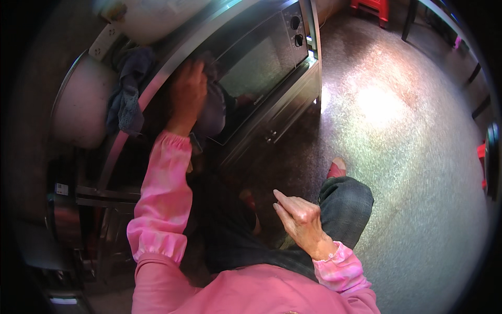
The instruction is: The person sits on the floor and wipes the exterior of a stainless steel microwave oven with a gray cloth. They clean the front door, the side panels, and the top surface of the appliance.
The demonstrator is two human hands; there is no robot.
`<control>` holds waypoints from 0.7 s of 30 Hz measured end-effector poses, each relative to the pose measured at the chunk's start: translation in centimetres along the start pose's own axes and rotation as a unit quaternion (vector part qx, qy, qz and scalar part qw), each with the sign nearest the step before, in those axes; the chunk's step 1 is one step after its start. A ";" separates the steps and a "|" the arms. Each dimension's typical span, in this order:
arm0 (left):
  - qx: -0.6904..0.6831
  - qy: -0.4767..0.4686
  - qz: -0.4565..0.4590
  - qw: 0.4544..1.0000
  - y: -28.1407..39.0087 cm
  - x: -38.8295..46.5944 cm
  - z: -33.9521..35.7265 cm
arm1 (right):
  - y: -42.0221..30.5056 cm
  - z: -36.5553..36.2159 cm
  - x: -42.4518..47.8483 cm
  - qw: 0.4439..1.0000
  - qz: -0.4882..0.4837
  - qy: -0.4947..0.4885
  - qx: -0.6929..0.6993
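At the upper left, my left hand (189,92) is pressed on a dark purple-grey cloth (211,108), which lies against the left part of the front of a black microwave or countertop oven (257,70). The cloth and fingers are blurred. Two black knobs (296,31) sit at the appliance's right end. My right hand (301,221) hangs over my lap, its fingers loosely curled, with nothing seen in it. A blue-grey towel (131,90) drapes by the shelf's metal edge, left of my left hand.
A large pale pot or basin (84,102) stands at the left beside a power strip (104,41). Below the appliance is a cabinet door (290,110). A red plastic stool (370,10) stands at the top. Table legs (410,21) show at the upper right.
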State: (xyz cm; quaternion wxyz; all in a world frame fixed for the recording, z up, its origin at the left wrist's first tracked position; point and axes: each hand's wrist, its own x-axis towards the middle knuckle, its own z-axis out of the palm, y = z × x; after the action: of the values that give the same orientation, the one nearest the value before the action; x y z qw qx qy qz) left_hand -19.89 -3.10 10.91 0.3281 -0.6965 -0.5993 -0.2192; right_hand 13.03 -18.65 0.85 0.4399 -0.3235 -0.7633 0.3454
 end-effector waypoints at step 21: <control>0.143 0.056 0.077 0.985 3.1 2.8 4.6 | 0.2 -0.3 0.5 1.000 0.009 0.003 -0.013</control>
State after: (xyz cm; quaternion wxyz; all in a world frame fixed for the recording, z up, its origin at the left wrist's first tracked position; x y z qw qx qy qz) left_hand -16.76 1.93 9.10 0.4728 -0.6735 -0.5496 -0.1440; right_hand 13.12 -18.10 1.06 0.4348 -0.3372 -0.7632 0.3389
